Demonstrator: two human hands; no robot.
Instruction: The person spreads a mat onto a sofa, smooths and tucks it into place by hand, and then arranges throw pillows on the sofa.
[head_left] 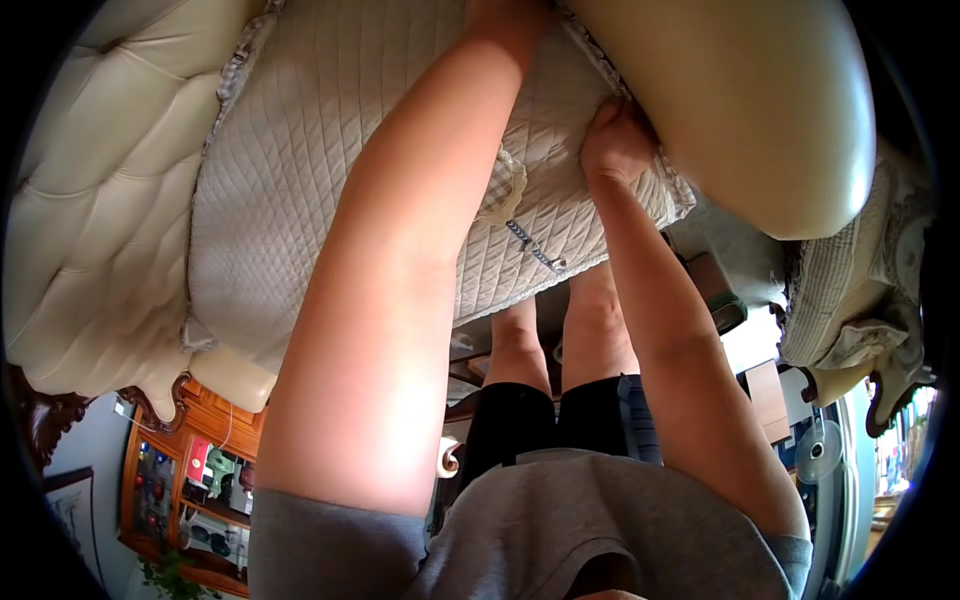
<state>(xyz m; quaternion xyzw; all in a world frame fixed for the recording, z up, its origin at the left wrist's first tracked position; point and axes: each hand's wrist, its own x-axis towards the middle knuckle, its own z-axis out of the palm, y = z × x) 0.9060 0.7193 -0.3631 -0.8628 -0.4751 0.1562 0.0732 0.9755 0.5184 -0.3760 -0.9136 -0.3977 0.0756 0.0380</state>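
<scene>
A beige quilted cover (270, 180) with a frilled edge lies over the seat of a cream sofa. It bears a checked patch with a scalloped border (515, 190) and a patterned strip (535, 247). My right hand (618, 143) is closed at the cover's right edge, against the padded armrest (740, 110); some of its fingers are hidden. My left arm stretches across the cover to the top of the view, where only the base of my left hand (510, 12) shows and its fingers are out of frame.
The tufted sofa back (100, 180) rises at the left. A wooden cabinet with glass doors (190, 480) stands at the lower left. At the right are another seat with a draped cloth (835, 290) and a fan (818, 450). My legs are in front of the seat's edge.
</scene>
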